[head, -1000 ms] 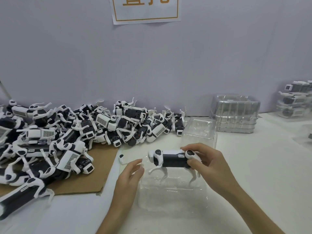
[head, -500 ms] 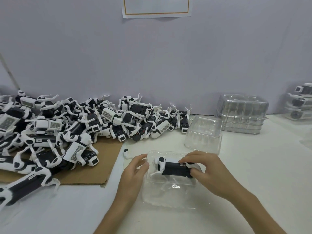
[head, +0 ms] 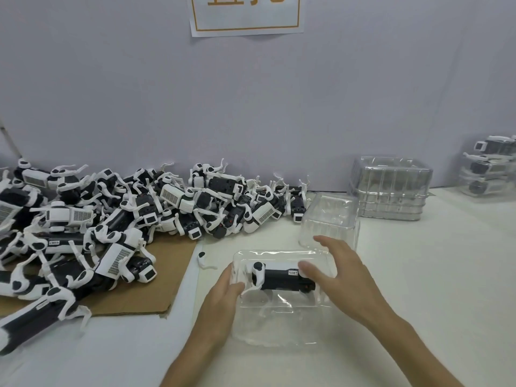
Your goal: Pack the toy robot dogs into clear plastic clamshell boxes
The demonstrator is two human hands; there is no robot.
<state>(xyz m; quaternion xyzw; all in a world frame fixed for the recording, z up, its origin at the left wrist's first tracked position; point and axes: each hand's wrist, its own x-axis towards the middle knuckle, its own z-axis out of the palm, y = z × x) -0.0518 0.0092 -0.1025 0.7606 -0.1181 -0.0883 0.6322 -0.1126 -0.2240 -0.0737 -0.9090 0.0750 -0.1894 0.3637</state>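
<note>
Now, toy dog [head: 279, 278] in clamshell box [head: 279, 331], left hand [head: 220, 300] gripping rim

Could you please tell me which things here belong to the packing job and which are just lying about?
Job: toy dog in open clamshell, left hand, right hand, dog pile, clamshell stack, packed boxes.
Lying about: cardboard sheet, loose white leg, wall sign.

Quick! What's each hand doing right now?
Left hand: gripping the left edge of the clear box.
Right hand: open, fingers on the toy dog.
</note>
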